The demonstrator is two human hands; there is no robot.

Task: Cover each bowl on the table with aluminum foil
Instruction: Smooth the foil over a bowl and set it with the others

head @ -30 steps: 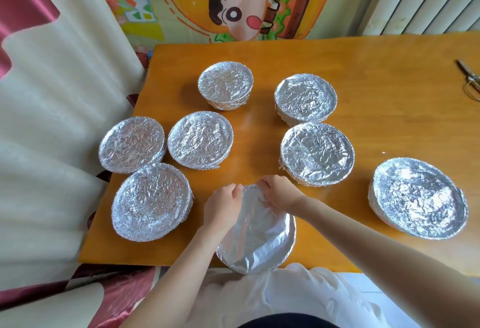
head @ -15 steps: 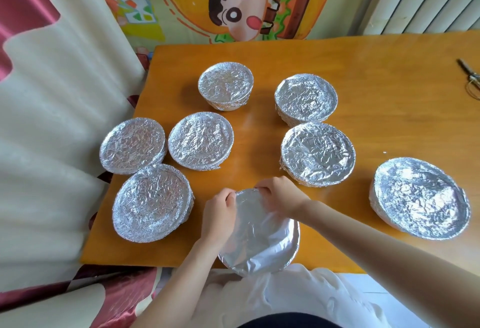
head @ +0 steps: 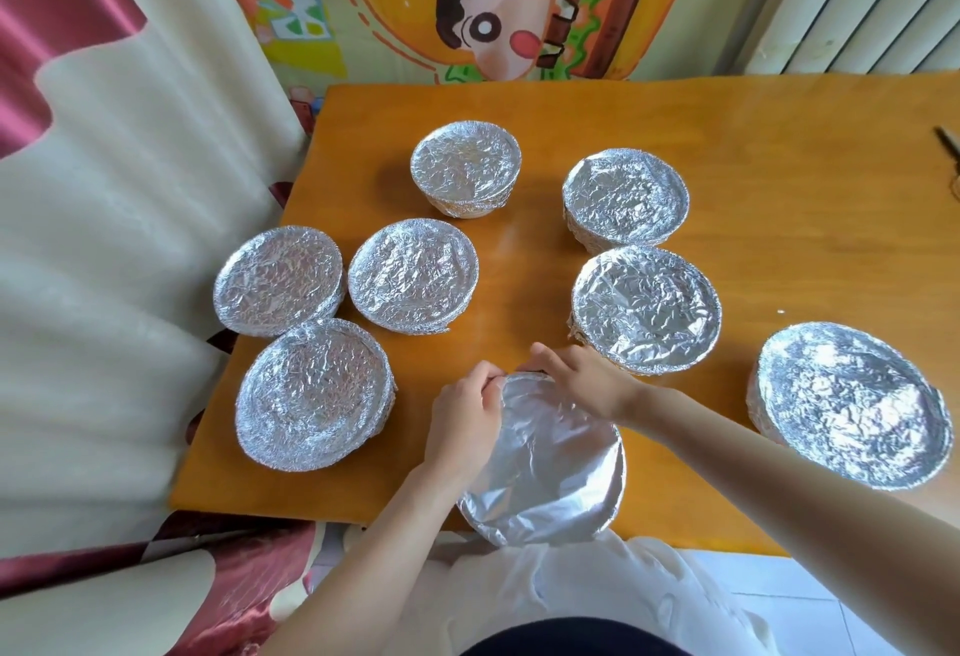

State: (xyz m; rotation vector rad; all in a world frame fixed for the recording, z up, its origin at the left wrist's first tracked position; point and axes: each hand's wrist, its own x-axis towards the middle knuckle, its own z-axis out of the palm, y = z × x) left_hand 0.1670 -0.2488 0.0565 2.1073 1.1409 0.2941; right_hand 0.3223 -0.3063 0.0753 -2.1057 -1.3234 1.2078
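One view only, worn on the head, wide-angled. Looks forward and steeply down onto the orange table point(head: 779, 161) from its near edge. Sits close: catches the left hand point(head: 465, 421) and right hand point(head: 587, 382) at the nearest bowl point(head: 556, 473) low in the middle, both forearms, and the wearer's lap along the bottom. Reaches up to the cartoon hanging point(head: 498, 16) past the far side, the curtain point(head: 104, 239) at left, the white ribbed panel point(head: 857, 5) at top right.

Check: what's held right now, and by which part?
The nearest bowl's foil: left hand and right hand both pinch it at the far rim.
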